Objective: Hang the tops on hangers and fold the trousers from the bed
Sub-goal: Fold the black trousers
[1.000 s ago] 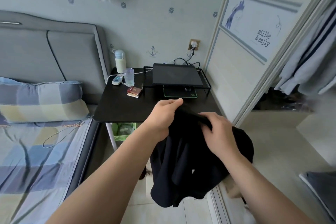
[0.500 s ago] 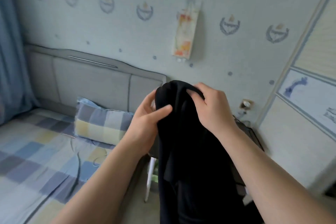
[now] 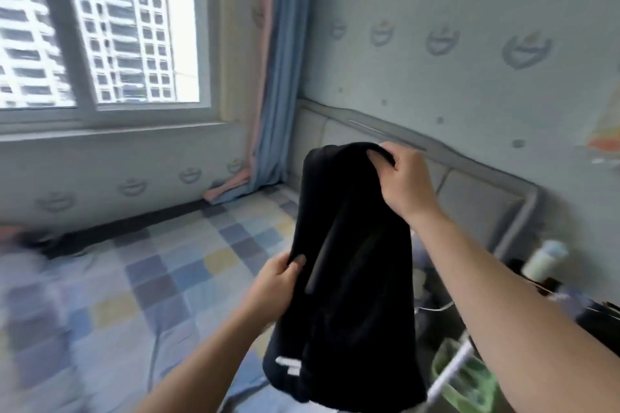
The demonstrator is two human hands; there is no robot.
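In the lower centre of the frame, the left hand (image 3: 275, 285) pinched the left edge of a black garment (image 3: 352, 278) about halfway down, thumb on the front of the cloth. The garment hung in a long doubled drape through the centre of the frame, its lower end reaching the bottom edge, with a small white mark (image 3: 288, 364) near the lower left hem. Whether it was a top or trousers could not be told. Above and to the right, the right hand (image 3: 402, 181) gripped the top fold, fingers curled over it.

Behind, a window (image 3: 100, 27) filled the upper left. The bed (image 3: 151, 278), in a checked sheet, spread flat across the lower left, directly left of and below the hanging cloth. A blue and pink curtain (image 3: 271, 77) hung at upper centre. The grey headboard (image 3: 476, 198) ran behind the right hand toward the right. At the right edge stood a blurred pale bottle (image 3: 543, 258), and below it a green basket (image 3: 463, 379) just beside the garment's lower right edge.
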